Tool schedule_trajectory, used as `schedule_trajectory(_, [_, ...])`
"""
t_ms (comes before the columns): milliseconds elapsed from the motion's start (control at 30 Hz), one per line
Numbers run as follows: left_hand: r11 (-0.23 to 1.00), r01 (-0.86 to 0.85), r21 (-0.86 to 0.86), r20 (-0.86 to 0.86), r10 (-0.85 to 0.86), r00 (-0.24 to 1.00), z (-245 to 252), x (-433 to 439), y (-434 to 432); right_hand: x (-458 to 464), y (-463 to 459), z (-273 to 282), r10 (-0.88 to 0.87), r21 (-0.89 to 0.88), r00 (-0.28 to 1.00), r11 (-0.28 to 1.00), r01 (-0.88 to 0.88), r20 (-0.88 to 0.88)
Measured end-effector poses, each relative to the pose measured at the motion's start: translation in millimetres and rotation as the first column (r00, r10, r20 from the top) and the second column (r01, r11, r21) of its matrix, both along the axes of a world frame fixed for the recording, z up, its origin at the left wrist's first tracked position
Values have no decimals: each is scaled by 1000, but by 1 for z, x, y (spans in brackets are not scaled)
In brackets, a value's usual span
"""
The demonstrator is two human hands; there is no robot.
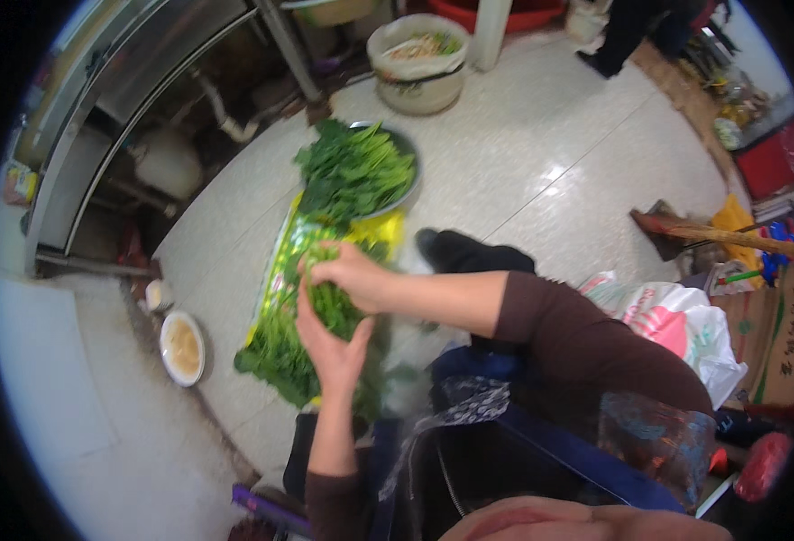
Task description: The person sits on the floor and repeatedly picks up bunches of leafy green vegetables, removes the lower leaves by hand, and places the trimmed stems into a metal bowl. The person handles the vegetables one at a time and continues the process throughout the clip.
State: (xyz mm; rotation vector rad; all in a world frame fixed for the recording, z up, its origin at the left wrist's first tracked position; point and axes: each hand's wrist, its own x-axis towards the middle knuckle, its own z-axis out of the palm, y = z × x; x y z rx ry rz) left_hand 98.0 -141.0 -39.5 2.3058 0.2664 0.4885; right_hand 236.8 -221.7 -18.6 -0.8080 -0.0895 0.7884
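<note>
My right hand [364,278] grips a bunch of leafy green stalks [330,301] near its upper end. Around the lower part of the same bunch curls my left hand [334,355], its thumb apart on the right side. Below both hands, a bright yellow-green printed plastic sheet or bag [276,284] lies on the floor. More loose leafy greens [275,358] are heaped on its near end, partly hidden by my left hand. At its far end stands a round metal basin [416,162], piled high with dark-leaved greens [356,169] with pale green stems.
Beyond the basin stands a lined waste bucket [418,91] holding scraps. A white dish [182,348] sits by the left wall. My shoe [437,249] is right of the sheet. White plastic bags [681,324] and a wooden-handled tool [721,237] lie right. A person [623,40] stands far right.
</note>
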Motion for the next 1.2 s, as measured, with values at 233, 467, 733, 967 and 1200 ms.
schedule_trajectory(233, [980,-103,-171,2,104,995,-3,59,-5,25,-27,32,35,-208,993,978,-12,109])
schedule_trajectory(467, [907,161,389,-34,-160,986,9,191,68,71,-136,58,26,-379,693,852,362,721])
schedule_trajectory(733, [570,316,758,-259,-181,949,-108,393,87,110,-165,55,165,-490,669,806,332,725])
schedule_trajectory(967, [778,510,367,-803,-13,596,-282,405,30,126,-168,45,273,-591,611,696,408,743])
schedule_trajectory(1200, [896,314,315,-489,-130,862,-214,351,72,125,-171,45,274,-510,510,757,408,815])
